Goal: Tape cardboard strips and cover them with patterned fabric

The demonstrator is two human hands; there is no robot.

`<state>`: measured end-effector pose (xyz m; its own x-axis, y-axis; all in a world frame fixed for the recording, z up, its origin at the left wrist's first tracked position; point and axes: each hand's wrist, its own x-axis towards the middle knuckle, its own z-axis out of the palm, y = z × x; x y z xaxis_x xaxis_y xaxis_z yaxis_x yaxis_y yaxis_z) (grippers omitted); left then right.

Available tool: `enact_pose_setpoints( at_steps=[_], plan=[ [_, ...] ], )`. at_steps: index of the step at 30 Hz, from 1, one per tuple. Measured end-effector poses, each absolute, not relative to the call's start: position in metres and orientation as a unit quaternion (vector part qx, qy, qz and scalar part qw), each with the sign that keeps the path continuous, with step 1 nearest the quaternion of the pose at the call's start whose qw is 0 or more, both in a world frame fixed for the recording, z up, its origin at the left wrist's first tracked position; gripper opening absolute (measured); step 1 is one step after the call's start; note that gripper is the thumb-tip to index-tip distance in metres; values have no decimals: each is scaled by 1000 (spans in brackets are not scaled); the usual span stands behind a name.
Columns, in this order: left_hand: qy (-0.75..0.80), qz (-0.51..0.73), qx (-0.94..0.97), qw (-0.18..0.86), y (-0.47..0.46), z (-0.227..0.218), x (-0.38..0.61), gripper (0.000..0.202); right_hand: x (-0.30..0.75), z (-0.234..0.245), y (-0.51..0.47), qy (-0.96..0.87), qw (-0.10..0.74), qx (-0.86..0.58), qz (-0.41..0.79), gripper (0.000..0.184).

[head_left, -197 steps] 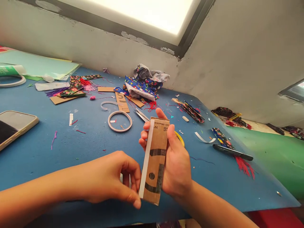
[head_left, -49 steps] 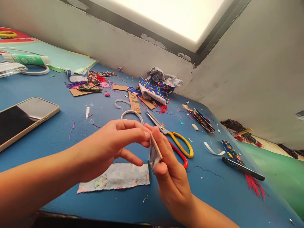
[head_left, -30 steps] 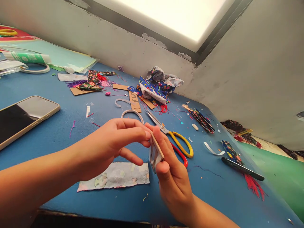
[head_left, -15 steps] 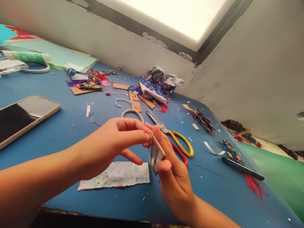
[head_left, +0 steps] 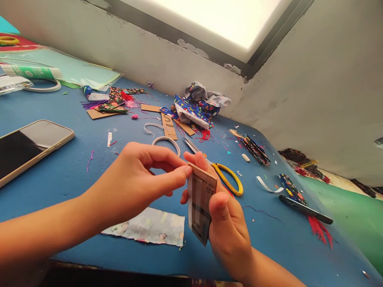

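Note:
A small cardboard piece (head_left: pixel 200 205) stands upright between my hands, with printed marks and pale strips that look like tape on its face. My right hand (head_left: pixel 229 227) grips it along its right edge, thumb in front and fingers behind. At its top left corner, my left hand (head_left: pixel 149 179) pinches with thumb and index finger; whether a thin bit of film is caught there I cannot make out. Under my left hand lies a strip of pale patterned cloth (head_left: pixel 155 225), wrong side up, partly hidden. Beyond my hands are scissors (head_left: pixel 229 179) with a yellow and a red handle, and a tape roll (head_left: pixel 166 139).
A phone (head_left: pixel 36 147) lies at left. Crumpled cloth (head_left: pixel 197 105) and cardboard scraps (head_left: pixel 169 125) sit near the wall. A black-handled tool (head_left: pixel 305 209) lies at right by a tasselled cloth bookmark (head_left: pixel 291 189). A glue stick (head_left: pixel 32 72) is at far left.
The cardboard piece has turned so its taped face shows more toward me. My left thumb and index finger have closed at its top corner, and the other left fingers have curled in.

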<state>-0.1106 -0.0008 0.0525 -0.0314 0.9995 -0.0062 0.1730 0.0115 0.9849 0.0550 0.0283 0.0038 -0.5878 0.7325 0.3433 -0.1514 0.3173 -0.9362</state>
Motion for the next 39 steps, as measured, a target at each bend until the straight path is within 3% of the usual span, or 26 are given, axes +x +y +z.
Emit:
enact_pose_setpoints(
  at_steps=[19, 30, 39],
  plan=[
    [541, 480, 526, 447, 2, 42, -112, 12, 54, 4, 27, -675, 399, -207, 585, 37],
    [502, 501, 497, 500, 4, 38, -112, 11, 55, 2, 28, -698, 401, -194, 560, 38],
    [440, 482, 461, 601, 9, 36, -116, 13, 55, 5, 29, -694, 405, -194, 563, 36]
  ],
)
